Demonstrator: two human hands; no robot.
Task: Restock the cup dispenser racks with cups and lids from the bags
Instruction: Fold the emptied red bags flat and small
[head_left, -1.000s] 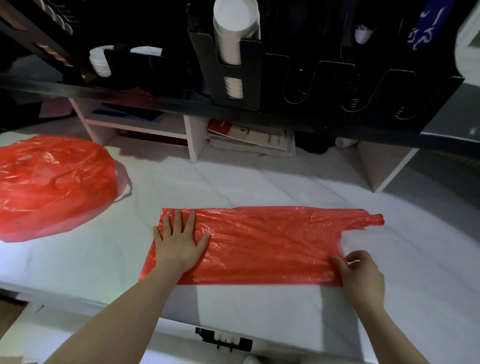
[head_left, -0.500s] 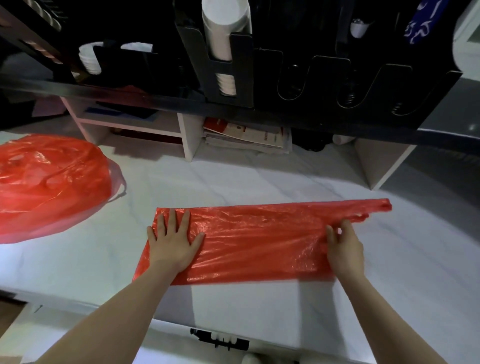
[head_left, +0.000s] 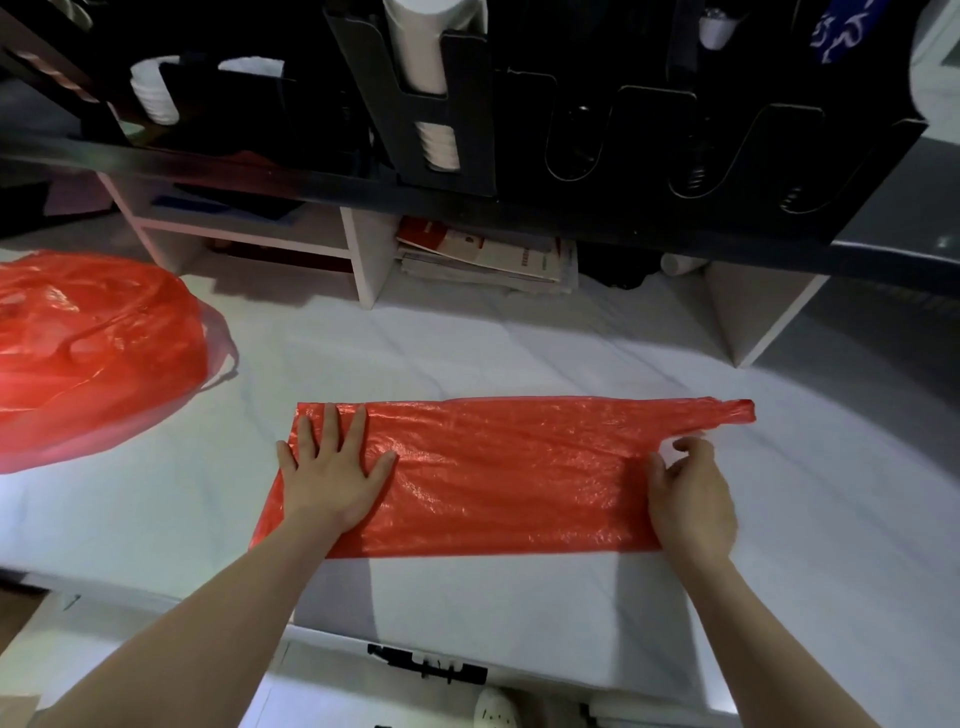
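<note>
The left hand (head_left: 332, 483) lies flat, fingers spread, pinning the flattened red bag (head_left: 509, 473) on the desk (head_left: 467, 597). The right hand (head_left: 691, 499) has slid to the bag's 3 o'clock handle end, fingers curling; whether it pinches is unclear. The bulging red bag (head_left: 88, 353) at 9 o'clock likely remains to unpack.

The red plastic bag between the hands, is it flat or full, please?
Flat: the red plastic bag lies smooth under the pressing left hand.

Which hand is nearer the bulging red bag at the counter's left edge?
Left. The left hand lies flat on the left end of the flattened bag, apart from the bulging red bag; the right hand is at its right end, farther off.
</note>
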